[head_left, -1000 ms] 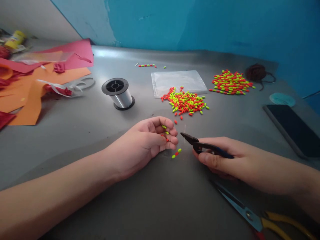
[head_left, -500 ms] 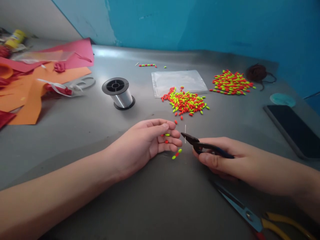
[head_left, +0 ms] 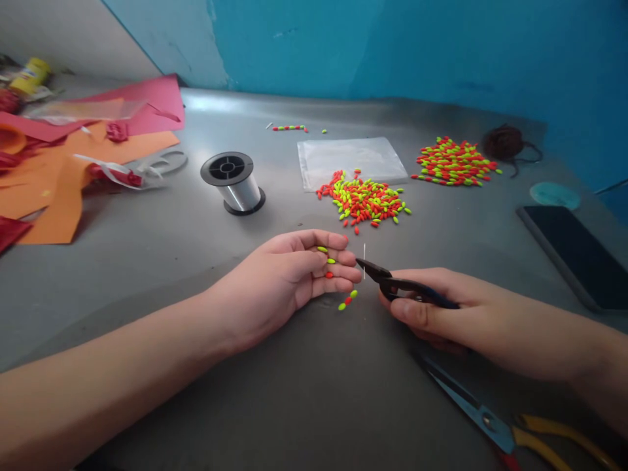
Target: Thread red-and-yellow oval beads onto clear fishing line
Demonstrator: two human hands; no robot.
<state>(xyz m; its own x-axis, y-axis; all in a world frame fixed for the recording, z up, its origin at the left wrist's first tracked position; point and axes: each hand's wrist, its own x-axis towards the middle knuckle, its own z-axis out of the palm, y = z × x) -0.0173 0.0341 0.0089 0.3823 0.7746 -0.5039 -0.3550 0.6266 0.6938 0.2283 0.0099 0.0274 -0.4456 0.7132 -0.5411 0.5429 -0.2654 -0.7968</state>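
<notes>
My left hand (head_left: 304,265) is turned palm up, its fingers slightly curled and cradling a few small oval beads (head_left: 331,261), green and red. The thumb lies over the palm and hides part of it. Just below those fingertips, a short row of green and red beads (head_left: 348,301) sits on the table. My right hand (head_left: 426,307) is closed around dark needle-nose pliers (head_left: 392,281). Their jaws are at a thin, pale, upright pin-like piece (head_left: 364,252), close to the left fingertips.
Behind my hands lie a loose bead pile (head_left: 367,199), a clear plastic bag (head_left: 350,160) and a second bead pile (head_left: 456,161). A spool of clear line (head_left: 240,193) stands left. Scissors (head_left: 483,418) and a phone (head_left: 579,255) lie right; coloured paper (head_left: 63,196) lies far left.
The left thumb has drawn back and the fingers have opened slightly, so another green bead shows on them. The pliers and right hand have hardly moved.
</notes>
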